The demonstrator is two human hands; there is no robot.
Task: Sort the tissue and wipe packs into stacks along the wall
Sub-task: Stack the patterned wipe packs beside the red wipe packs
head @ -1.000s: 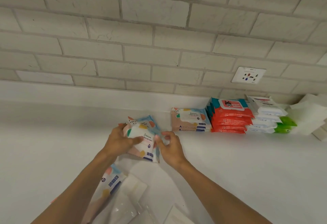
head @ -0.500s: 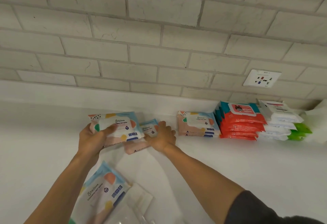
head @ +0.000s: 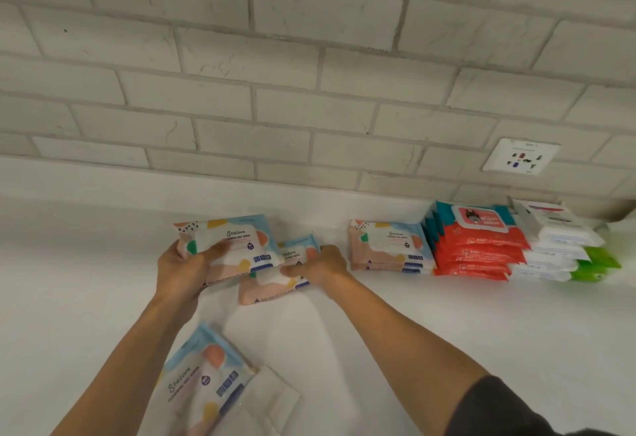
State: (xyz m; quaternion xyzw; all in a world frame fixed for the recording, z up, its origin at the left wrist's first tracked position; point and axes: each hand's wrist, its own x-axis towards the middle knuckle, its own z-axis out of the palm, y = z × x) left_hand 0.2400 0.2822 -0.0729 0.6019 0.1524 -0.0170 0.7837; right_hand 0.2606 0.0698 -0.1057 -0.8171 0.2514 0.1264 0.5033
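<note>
Pastel-printed wipe pack (head: 234,246) gripped in curled left hand (head: 186,270), raised off counter (head: 447,332); right hand (head: 320,267) clasping second pack (head: 275,289) lying flat, left of matching stack (head: 389,246) by wall (head: 309,91). Slick, soft film, so likely to slide off or stack crooked if set down off-centre.

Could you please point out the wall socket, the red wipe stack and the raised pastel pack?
wall socket (head: 520,157), head view, centre of its white faceplate.
red wipe stack (head: 483,241), head view, red front of the top pack.
raised pastel pack (head: 237,236), head view, white label on its face.
</note>
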